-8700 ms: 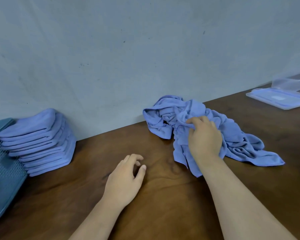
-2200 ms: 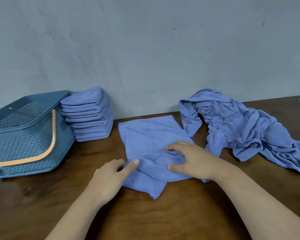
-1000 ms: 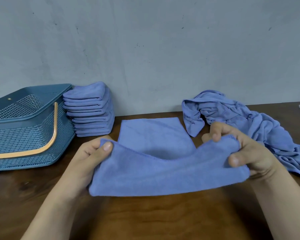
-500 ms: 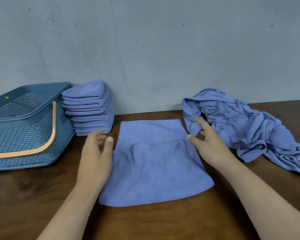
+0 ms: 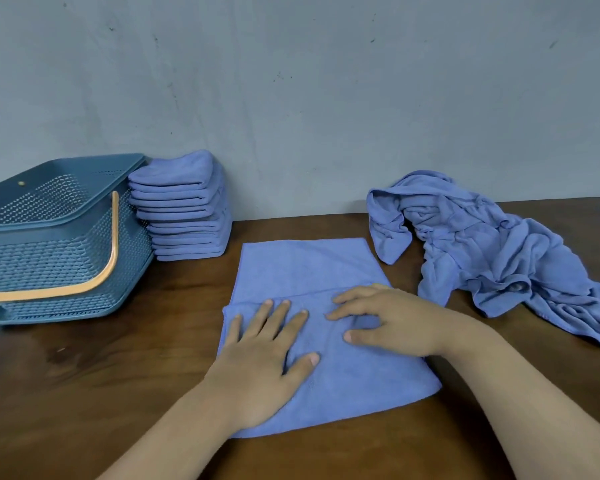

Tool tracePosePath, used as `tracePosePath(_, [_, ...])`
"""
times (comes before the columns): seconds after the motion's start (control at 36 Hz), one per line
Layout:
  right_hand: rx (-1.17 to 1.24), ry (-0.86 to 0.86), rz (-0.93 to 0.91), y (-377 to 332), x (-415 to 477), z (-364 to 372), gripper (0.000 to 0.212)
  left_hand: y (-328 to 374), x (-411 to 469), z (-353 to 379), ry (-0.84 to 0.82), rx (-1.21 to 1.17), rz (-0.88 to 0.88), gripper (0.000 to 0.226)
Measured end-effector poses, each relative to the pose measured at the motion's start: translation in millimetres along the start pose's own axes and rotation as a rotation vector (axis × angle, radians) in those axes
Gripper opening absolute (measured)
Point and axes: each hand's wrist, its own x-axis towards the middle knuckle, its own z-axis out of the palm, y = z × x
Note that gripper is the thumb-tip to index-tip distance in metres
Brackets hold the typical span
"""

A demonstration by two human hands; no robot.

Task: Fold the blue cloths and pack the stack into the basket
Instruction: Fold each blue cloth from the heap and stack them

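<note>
Flat hands (image 5: pixel 260 368) (image 5: pixel 395 323) on folded cloth (image 5: pixel 309 268)

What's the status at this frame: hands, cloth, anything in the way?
Left hand and right hand flat, pressing the half-folded blue microfibre cloth. Crumpled pile of blue cloths lies to its right, none over it.
</note>
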Motion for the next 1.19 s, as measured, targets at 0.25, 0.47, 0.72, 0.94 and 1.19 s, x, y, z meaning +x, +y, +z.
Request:
tracePosePath(0.25, [0.382,-0.225,-0.079,-21.6,-22.2,-14.6,0.017,8.0,-71.8,21.5,0.046,0.039,0.029,0.07])
tracePosePath(0.47, [0.318,0.506,0.058,14.8,9.6,7.8,0.021,-1.1,-39.4,-24.0,0.269,-0.202,0.038,0.056])
tracePosePath(0.72, [-0.094,0.261,0.276,38.8,23.4,17.0,0.049,-57.3,75.7,-23.2,0.146,-0.23,-0.116,0.059])
tracePosePath(0.94, [-0.142,0.124,0.311,48.6,31.8,10.4,0.057,-77.9,83.4,-17.3,0.057,-0.125,-0.165,0.079])
tracePosePath(1.19, [-0.075,0.378,0.064,42.3,28.9,0.0,0.025,-87.2,71.7,-31.8,0.365,-0.443,0.037,0.022])
